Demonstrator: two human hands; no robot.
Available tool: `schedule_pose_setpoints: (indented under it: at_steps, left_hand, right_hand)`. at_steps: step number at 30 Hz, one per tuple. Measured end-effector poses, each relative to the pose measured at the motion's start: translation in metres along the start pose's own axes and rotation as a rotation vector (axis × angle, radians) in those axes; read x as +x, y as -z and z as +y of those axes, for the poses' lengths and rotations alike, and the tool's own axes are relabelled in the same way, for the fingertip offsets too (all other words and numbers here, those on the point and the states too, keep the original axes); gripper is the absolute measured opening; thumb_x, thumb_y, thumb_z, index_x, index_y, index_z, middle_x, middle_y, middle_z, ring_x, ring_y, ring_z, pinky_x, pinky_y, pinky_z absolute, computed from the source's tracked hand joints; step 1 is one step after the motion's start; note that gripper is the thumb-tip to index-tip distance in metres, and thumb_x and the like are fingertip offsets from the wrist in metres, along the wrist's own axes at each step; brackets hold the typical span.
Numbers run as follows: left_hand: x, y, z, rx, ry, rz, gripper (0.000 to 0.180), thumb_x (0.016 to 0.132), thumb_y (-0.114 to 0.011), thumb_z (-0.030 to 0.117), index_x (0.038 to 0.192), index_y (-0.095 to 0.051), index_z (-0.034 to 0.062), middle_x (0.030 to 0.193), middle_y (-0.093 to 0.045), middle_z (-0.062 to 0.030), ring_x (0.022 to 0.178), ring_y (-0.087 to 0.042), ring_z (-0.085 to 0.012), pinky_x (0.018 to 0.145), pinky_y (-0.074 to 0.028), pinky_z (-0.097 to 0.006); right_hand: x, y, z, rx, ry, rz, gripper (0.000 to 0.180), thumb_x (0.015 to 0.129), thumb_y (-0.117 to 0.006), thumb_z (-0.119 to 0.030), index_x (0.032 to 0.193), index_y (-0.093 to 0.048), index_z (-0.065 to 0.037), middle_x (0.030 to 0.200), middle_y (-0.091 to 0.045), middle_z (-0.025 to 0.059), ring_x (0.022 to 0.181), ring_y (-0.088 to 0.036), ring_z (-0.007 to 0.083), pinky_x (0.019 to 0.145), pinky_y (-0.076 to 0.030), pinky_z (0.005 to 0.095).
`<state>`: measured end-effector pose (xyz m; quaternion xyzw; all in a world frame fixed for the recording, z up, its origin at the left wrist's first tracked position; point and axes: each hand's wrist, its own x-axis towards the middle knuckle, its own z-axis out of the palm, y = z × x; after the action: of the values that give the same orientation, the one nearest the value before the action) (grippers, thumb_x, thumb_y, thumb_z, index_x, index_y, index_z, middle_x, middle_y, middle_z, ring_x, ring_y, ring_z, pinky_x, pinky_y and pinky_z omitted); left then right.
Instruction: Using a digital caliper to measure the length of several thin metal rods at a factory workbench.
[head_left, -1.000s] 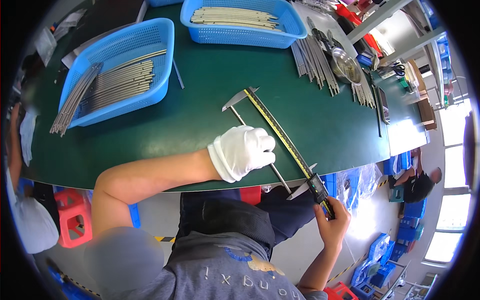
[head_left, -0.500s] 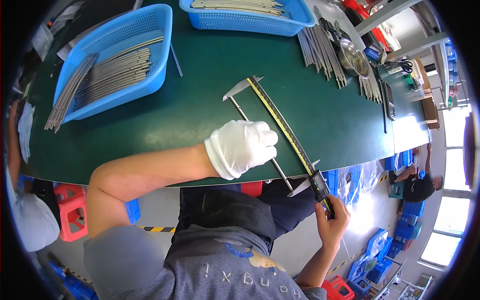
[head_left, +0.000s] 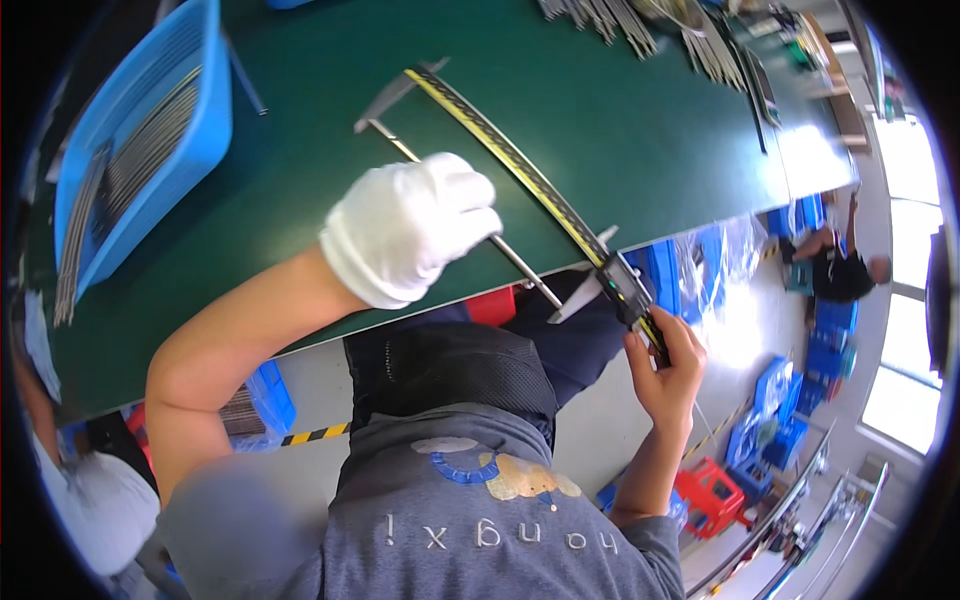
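Note:
My left hand (head_left: 415, 230), in a white glove, is closed around the middle of a thin metal rod (head_left: 525, 268). A long digital caliper (head_left: 516, 172) with a yellow-marked black beam lies slantwise beside the rod. Its far jaw sits at the rod's upper end and its sliding jaw at the lower end, over the table's near edge. Whether both jaws press on the rod I cannot tell. My bare right hand (head_left: 668, 365) grips the caliper by its near end, just below the dark display housing.
On the green table (head_left: 640, 150), a blue basket (head_left: 215, 110) of metal rods stands at the left, with a loose rod (head_left: 245, 78) beside it. More rods (head_left: 610, 22) lie at the far right. Another person (head_left: 840, 265) sits at the right; someone else is at the left edge.
The view has shifted, so table, basket and hands appear further left and higher. Both hands keep their holds, and the caliper still spans the rod.

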<state>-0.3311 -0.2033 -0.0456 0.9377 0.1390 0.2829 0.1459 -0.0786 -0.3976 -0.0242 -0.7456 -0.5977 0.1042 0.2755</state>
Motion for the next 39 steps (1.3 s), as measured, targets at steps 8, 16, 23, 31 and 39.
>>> schedule_pose_setpoints:
  at_steps: [8, 16, 23, 31, 39]
  left_hand:
    - [0.004, 0.006, 0.003, -0.004, 0.004, 0.03, 0.016, 0.062, -0.065, 0.005, 0.077, -0.064, 0.0095, 0.077, -0.057, -0.0021, 0.076, -0.06, -0.0225, 0.054, -0.05, -0.033]
    - [0.007, 0.009, 0.001, -0.012, -0.03, 0.039, 0.026, 0.056, -0.064, -0.001, 0.081, -0.066, 0.0071, 0.078, -0.058, -0.0065, 0.073, -0.06, -0.0261, 0.054, -0.049, -0.034]
    - [0.01, 0.013, 0.003, -0.037, -0.066, 0.024, 0.03, 0.056, -0.068, -0.003, 0.085, -0.065, 0.0061, 0.081, -0.057, -0.0061, 0.07, -0.058, -0.0261, 0.056, -0.047, -0.036]
    - [0.012, 0.017, 0.005, -0.068, -0.064, -0.046, 0.034, 0.057, -0.072, 0.004, 0.09, -0.064, 0.0026, 0.087, -0.059, -0.0116, 0.075, -0.059, -0.0308, 0.067, -0.049, -0.04]
    - [0.013, 0.016, 0.007, -0.058, -0.058, -0.107, 0.038, 0.058, -0.073, 0.011, 0.094, -0.064, 0.003, 0.094, -0.059, -0.012, 0.083, -0.059, -0.0324, 0.076, -0.049, -0.043]
  right_hand:
    - [-0.004, 0.0, -0.002, 0.004, -0.017, -0.006, 0.029, 0.072, -0.073, -0.007, 0.099, -0.065, -0.002, 0.068, -0.056, 0.0071, 0.053, -0.054, 0.0154, 0.05, -0.043, 0.0259]
    - [-0.008, -0.001, -0.001, -0.066, -0.003, 0.038, 0.027, 0.072, -0.078, -0.018, 0.091, -0.064, -0.004, 0.064, -0.055, 0.006, 0.049, -0.053, 0.017, 0.046, -0.041, 0.028]
    - [-0.007, -0.005, -0.005, -0.059, -0.034, 0.021, 0.027, 0.073, -0.077, -0.021, 0.089, -0.064, -0.004, 0.066, -0.057, 0.006, 0.051, -0.054, 0.0182, 0.047, -0.042, 0.0288]
    - [-0.005, -0.004, -0.01, -0.093, -0.036, -0.027, 0.034, 0.072, -0.075, -0.032, 0.094, -0.064, -0.008, 0.07, -0.057, 0.0041, 0.057, -0.061, 0.0215, 0.05, -0.047, 0.032]
    - [-0.005, -0.003, -0.013, -0.09, -0.057, -0.022, 0.036, 0.071, -0.075, -0.034, 0.092, -0.064, -0.008, 0.071, -0.058, 0.0046, 0.057, -0.061, 0.0224, 0.051, -0.047, 0.0327]
